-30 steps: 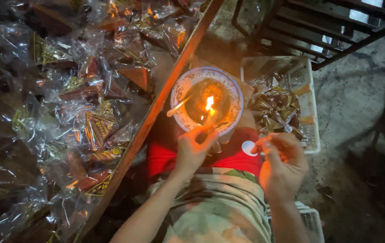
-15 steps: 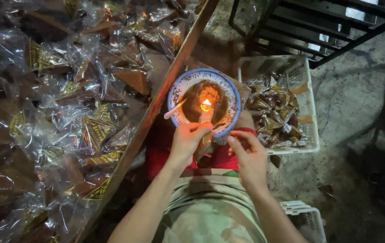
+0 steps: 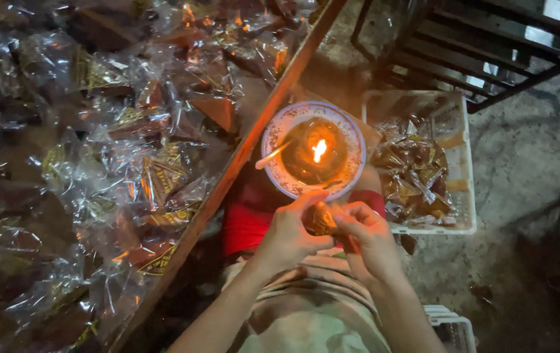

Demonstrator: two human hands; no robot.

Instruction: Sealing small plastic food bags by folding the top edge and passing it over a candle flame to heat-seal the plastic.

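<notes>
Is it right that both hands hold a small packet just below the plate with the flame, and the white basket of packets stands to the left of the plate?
Not quite. In the head view the white basket stands to the right of the plate, not the left. The rest holds: the left hand and right hand hold a small packet just below the plate with the flame.

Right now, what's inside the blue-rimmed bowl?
Inside the bowl: a lit flame in dark liquid or wax, and a pale stick across the rim. The bowl's bottom is hidden.
</notes>
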